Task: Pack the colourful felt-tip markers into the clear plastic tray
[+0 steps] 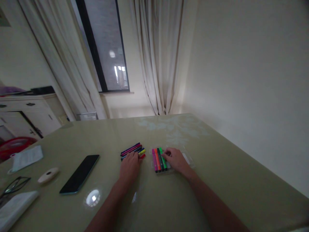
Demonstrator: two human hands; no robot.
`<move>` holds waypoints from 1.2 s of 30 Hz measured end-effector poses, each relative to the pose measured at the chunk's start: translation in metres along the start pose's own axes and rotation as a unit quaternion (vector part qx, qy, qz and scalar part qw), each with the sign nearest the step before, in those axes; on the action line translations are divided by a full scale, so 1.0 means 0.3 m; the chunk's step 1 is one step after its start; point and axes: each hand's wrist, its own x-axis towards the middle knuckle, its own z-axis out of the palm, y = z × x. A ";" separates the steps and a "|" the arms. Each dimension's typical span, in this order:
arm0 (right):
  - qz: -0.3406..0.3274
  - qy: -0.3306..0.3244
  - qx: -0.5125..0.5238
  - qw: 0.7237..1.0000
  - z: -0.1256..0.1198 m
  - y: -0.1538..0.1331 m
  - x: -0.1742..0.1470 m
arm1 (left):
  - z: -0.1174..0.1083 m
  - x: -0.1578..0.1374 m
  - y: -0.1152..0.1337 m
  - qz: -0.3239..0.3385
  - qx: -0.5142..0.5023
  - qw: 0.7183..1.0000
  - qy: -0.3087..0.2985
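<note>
A loose bunch of markers [131, 148], with dark, pink, yellow and red parts, lies on the table. My left hand [130, 166] rests over its near side, fingers curled down. A red marker [143, 156] sticks out by the thumb; the fingertips are partly hidden. To the right lies a clear plastic case [189, 159], open and flat. Side by side in its left part sit a magenta marker [154, 161], an orange marker [158, 161], a dark marker [161, 161] and a green marker [164, 165]. My right hand [177, 160] pinches at the green marker's upper part.
Left of the hands lie a black phone [80, 174], a pale oval object [48, 175], a face mask [27, 158], eyeglasses [16, 185] and a white pack [16, 206]. A wall [253, 96] runs along the table's right edge. Behind the table [108, 132] hang curtains [159, 58].
</note>
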 end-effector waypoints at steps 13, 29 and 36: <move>-0.086 -0.097 0.301 0.945 0.030 -0.124 -0.049 | -0.007 -0.026 0.139 -0.032 -0.579 0.814 -0.026; 0.116 -0.033 0.135 0.983 -0.039 0.032 0.012 | 0.103 -0.091 0.165 0.283 -0.069 0.956 -0.026; 0.079 0.029 0.055 0.995 -0.015 0.014 0.010 | 0.087 -0.093 0.176 0.282 -0.037 0.958 -0.041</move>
